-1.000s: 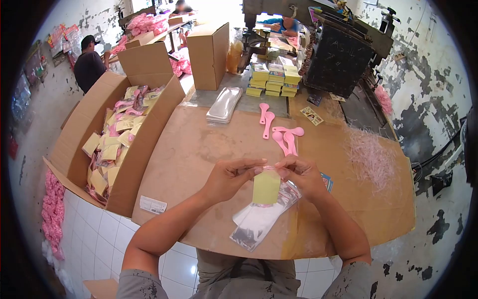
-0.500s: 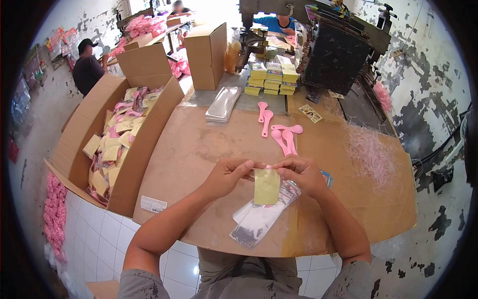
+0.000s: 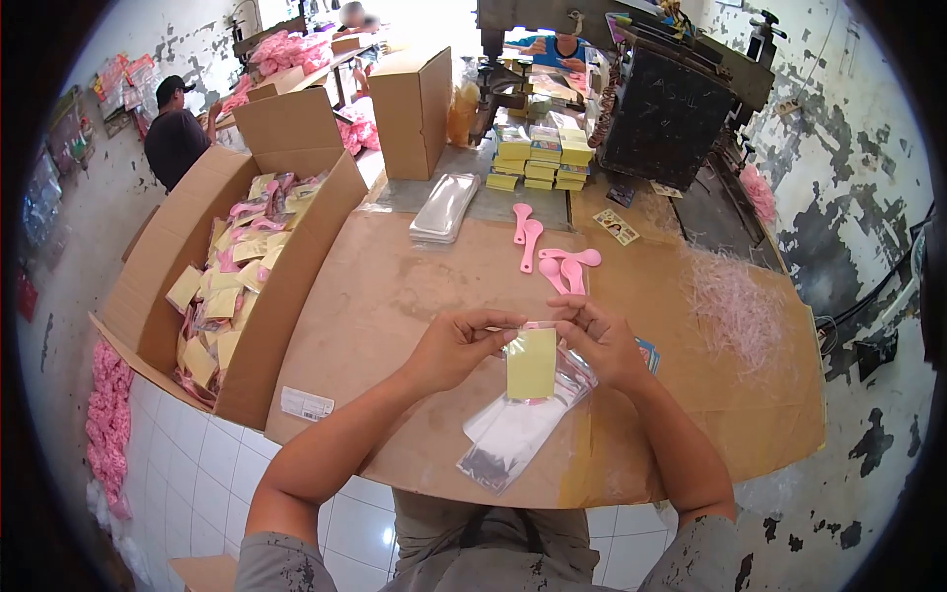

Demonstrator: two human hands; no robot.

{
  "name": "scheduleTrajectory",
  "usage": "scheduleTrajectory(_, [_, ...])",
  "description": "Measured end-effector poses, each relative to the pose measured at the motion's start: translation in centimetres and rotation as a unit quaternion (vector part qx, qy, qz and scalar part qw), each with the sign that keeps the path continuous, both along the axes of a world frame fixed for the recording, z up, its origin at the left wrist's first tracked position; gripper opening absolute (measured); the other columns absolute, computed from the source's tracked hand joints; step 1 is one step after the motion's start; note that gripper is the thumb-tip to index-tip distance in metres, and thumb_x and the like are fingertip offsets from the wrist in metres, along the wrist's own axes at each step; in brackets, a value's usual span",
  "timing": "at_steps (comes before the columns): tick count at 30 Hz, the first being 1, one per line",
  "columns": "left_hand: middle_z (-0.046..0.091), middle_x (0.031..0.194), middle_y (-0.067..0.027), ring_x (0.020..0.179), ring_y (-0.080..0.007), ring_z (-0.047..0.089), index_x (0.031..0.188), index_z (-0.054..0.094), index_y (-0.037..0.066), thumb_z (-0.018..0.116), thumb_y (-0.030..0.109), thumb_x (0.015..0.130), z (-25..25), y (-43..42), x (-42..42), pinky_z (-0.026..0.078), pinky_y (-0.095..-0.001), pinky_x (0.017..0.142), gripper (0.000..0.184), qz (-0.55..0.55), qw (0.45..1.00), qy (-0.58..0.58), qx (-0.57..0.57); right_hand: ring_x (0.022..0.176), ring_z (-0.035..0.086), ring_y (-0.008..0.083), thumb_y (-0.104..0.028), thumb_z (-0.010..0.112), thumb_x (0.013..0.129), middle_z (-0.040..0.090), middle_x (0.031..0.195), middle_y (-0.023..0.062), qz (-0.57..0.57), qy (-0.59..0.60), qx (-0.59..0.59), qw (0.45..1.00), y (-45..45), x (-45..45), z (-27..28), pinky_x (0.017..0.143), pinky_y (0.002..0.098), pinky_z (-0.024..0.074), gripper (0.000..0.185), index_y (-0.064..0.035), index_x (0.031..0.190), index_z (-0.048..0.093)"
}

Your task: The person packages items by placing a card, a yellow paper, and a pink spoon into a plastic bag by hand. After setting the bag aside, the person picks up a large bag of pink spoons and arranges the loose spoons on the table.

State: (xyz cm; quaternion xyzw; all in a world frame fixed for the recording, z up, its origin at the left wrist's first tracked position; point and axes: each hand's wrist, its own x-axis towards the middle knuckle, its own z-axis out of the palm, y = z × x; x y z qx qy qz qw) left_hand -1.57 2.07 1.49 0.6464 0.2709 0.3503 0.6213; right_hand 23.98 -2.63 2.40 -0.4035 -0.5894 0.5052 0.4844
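Observation:
A small clear plastic bag with a pale yellow card [image 3: 531,365] inside is held upright in front of me. My left hand [image 3: 456,347] pinches its upper left edge between thumb and forefinger. At the upper right corner, my right hand [image 3: 600,343] grips the bag with thumb and fingers, the other fingers bent above. Something pink shows along the bag's top. Beneath it lie flat, shiny clear bags [image 3: 511,439] on the cardboard-covered table. Just beyond my right hand is a group of pink plastic spoons [image 3: 570,268]. Colourful cards [image 3: 647,355] are partly hidden behind my right wrist.
On the left stands a large open carton [image 3: 254,331] full of packed bags. Farther back are clear bags [image 3: 444,207], stacked cards [image 3: 541,158] and a black machine [image 3: 659,113]. Pink shredded strands [image 3: 735,306] lie right. Other people are in the background.
The bag with the yellow card has risen slightly. My left hand has shifted a little up and right, and the fingers of my right hand have lifted and spread somewhat.

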Motion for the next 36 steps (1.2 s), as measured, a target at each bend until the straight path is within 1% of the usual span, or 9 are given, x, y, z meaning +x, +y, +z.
scheduleTrajectory(11, [0.074, 0.108, -0.0081, 0.098, -0.0150, 0.072, 0.134, 0.063, -0.001, 0.068, 0.010, 0.102, 2.5, -1.5, 0.7, 0.062, -0.0315, 0.085, 0.034, 0.066, 0.990, -0.095, 0.083, 0.093, 0.068, 0.0113, 0.001, 0.071, 0.095, 0.071, 0.104, 0.0057, 0.047, -0.095, 0.045, 0.993, -0.6, 0.3, 2.2, 0.082, 0.0271, 0.0549, 0.034, 0.0035, 0.129, 0.064])
scheduleTrajectory(14, [0.073, 0.111, -0.0122, 0.098, -0.0151, 0.071, 0.124, 0.064, -0.002, 0.067, 0.014, 0.103, 1.0, 0.4, -1.2, 0.061, -0.0326, 0.082, 0.026, -0.098, 0.994, 0.044, 0.008, 0.096, 0.068, 0.0119, -0.002, 0.071, 0.096, 0.073, 0.106, 0.0060, 0.005, -0.093, 0.085, 0.992, -1.2, 0.5, 4.0, 0.083, 0.0288, 0.0544, 0.031, 0.0004, 0.126, 0.067])
scheduleTrajectory(17, [0.072, 0.114, -0.0134, 0.099, -0.0160, 0.071, 0.119, 0.064, 0.000, 0.065, 0.018, 0.104, 2.1, 1.7, -3.1, 0.061, -0.0329, 0.080, 0.024, 0.071, 0.996, -0.039, 0.025, 0.098, 0.069, 0.0142, -0.008, 0.072, 0.095, 0.074, 0.106, 0.0063, -0.051, -0.186, 0.131, 0.972, -1.5, 2.6, 5.5, 0.086, 0.0314, 0.0536, 0.030, -0.0021, 0.124, 0.069])
scheduleTrajectory(19, [0.072, 0.111, -0.0128, 0.098, -0.0171, 0.072, 0.120, 0.065, 0.001, 0.063, 0.023, 0.106, 3.6, 3.1, -3.7, 0.060, -0.0306, 0.078, 0.026, 0.305, 0.897, -0.318, 0.031, 0.099, 0.069, 0.0166, -0.012, 0.074, 0.094, 0.074, 0.106, 0.0073, -0.079, -0.275, 0.136, 0.949, -1.5, 4.8, 5.8, 0.088, 0.0332, 0.0534, 0.031, -0.0029, 0.124, 0.070])
scheduleTrajectory(22, [0.072, 0.109, -0.0111, 0.097, -0.0170, 0.072, 0.123, 0.064, 0.002, 0.061, 0.024, 0.106, 5.7, 3.9, -4.4, 0.060, -0.0305, 0.078, 0.028, 0.350, 0.834, -0.425, -0.040, 0.100, 0.069, 0.0204, -0.017, 0.077, 0.092, 0.072, 0.108, 0.0096, -0.102, -0.395, 0.109, 0.906, -2.5, 7.9, 4.8, 0.089, 0.0354, 0.0535, 0.036, -0.0031, 0.124, 0.070])
scheduleTrajectory(25, [0.072, 0.097, -0.0056, 0.084, -0.0175, 0.070, 0.128, 0.066, 0.005, 0.065, 0.033, 0.104, 1.3, 3.5, -2.9, 0.056, -0.0337, 0.071, 0.037, 0.244, 0.965, -0.081, 0.042, 0.101, 0.068, 0.0228, -0.018, 0.080, 0.088, 0.070, 0.107, 0.0112, -0.091, -0.476, 0.089, 0.870, -3.0, 9.7, 3.3, 0.089, 0.0368, 0.0539, 0.038, -0.0028, 0.122, 0.072])
scheduleTrajectory(27, [0.072, 0.091, -0.0053, 0.077, -0.0197, 0.068, 0.116, 0.069, 0.007, 0.074, 0.041, 0.095, 0.8, 1.1, -1.3, 0.054, -0.0348, 0.068, 0.040, 0.121, 0.956, 0.191, 0.187, 0.101, 0.068, 0.0230, -0.018, 0.084, 0.085, 0.068, 0.106, 0.0109, -0.062, -0.481, 0.055, 0.873, -3.3, 10.4, 2.6, 0.089, 0.0368, 0.0541, 0.038, -0.0027, 0.118, 0.073])
scheduleTrajectory(29, [0.069, 0.091, -0.0040, 0.076, -0.0179, 0.067, 0.102, 0.071, 0.007, 0.085, 0.039, 0.084, -0.1, -1.0, 0.0, 0.053, -0.0352, 0.066, 0.039, 0.052, 0.924, 0.285, 0.250, 0.098, 0.067, 0.0221, -0.017, 0.086, 0.082, 0.067, 0.103, 0.0096, -0.065, -0.446, 0.027, 0.892, -3.4, 10.5, 2.3, 0.087, 0.0359, 0.0538, 0.037, -0.0029, 0.114, 0.075])
scheduleTrajectory(36, [0.068, 0.085, -0.0060, 0.075, -0.0202, 0.067, 0.098, 0.073, 0.007, 0.085, 0.030, 0.083, -1.1, -2.0, 0.6, 0.054, -0.0333, 0.069, 0.030, 0.004, 0.920, 0.269, 0.284, 0.087, 0.062, 0.0163, -0.014, 0.087, 0.081, 0.066, 0.092, 0.0041, -0.110, -0.336, -0.051, 0.934, -2.7, 11.6, 0.4, 0.079, 0.0327, 0.0509, 0.032, -0.0033, 0.109, 0.076])
